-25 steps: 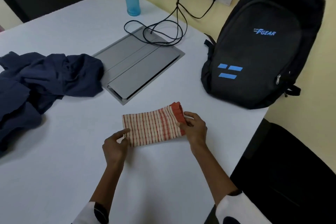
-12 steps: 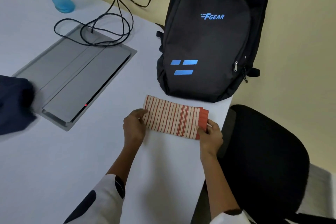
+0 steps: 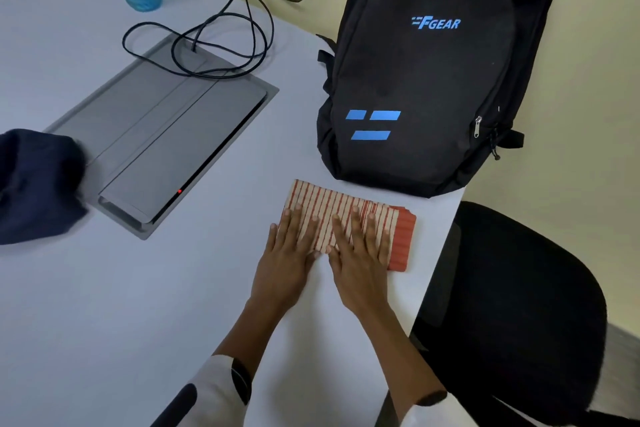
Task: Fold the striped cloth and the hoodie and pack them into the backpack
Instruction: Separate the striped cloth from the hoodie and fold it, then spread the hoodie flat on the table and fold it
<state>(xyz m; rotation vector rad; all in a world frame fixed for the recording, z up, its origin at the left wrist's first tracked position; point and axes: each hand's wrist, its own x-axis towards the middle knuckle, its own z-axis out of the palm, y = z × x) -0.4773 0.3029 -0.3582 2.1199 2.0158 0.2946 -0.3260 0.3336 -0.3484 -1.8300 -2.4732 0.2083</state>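
Striped cloth (image 3: 349, 215) lies folded into a compact rectangle on the tabletop (image 3: 138, 288), directly under both sets of fingers. Half a second ago each hand held one short end; now both rest palm-down on top, so the fold looks finished and this is a flattening press.

Left to right:
- Hoodie (image 3: 34, 184), dark blue, unfolded heap far left of the fingers, partly out of view. Not yet handled.
- Grey floor-box lid (image 3: 166, 135) with looped cable (image 3: 207, 45), between hoodie and fingers, beyond them.
- Left hand (image 3: 287, 253): fingers spread, flat on the cloth's left half.
- Right hand (image 3: 360, 253): fingers spread, flat on the middle; orange hem end just right of them stays uncovered.
- Backpack (image 3: 426, 80), upright, just beyond the fingertips, nearly touching the cloth's far edge. Zip appears closed.

Judgement: cloth is ready to pack; backpack must be opened first.

Room: tabletop edge runs close to the right of the right fingers, black chair (image 3: 519, 288) past it. Open tabletop lies left and near side.
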